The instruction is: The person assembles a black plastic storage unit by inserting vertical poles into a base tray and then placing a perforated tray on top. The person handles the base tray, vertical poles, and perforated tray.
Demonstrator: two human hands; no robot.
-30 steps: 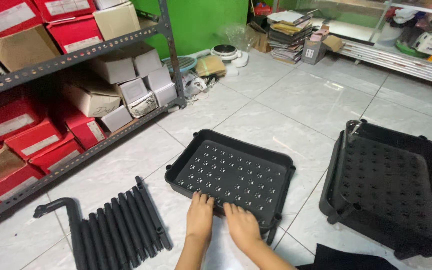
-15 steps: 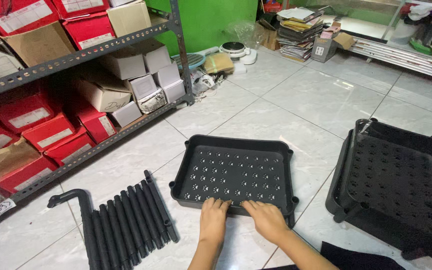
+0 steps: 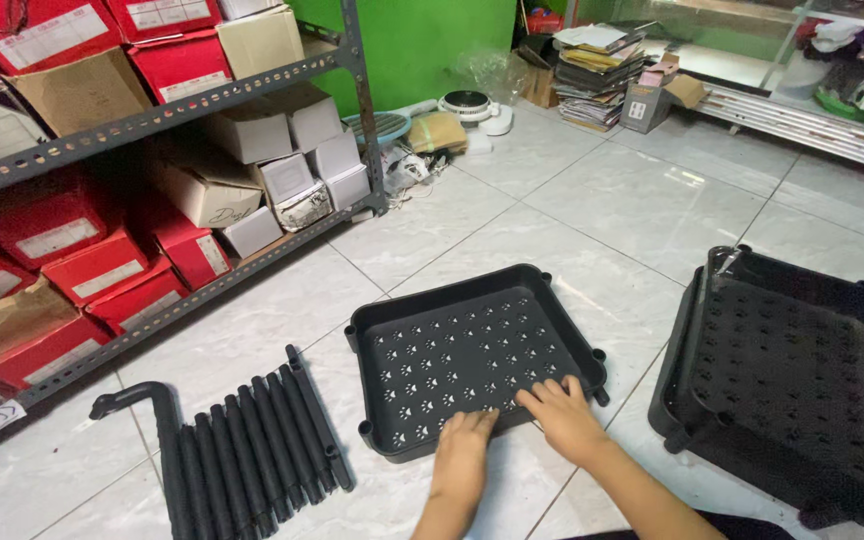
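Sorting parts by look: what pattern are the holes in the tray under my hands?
Paw-print cutouts in rows across the black tray, clearest in the head view.

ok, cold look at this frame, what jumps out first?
Both hands, left hand and right hand, lie flat on the near edge of a black perforated tray on the white tiled floor. A row of black tubes lies to its left, stacked black trays to its right. Red boxes fill the shelf rack at left.

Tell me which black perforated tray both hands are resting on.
The single tray lying flat at centre; both hands rest on its near edge, while the stacked trays at right go untouched.
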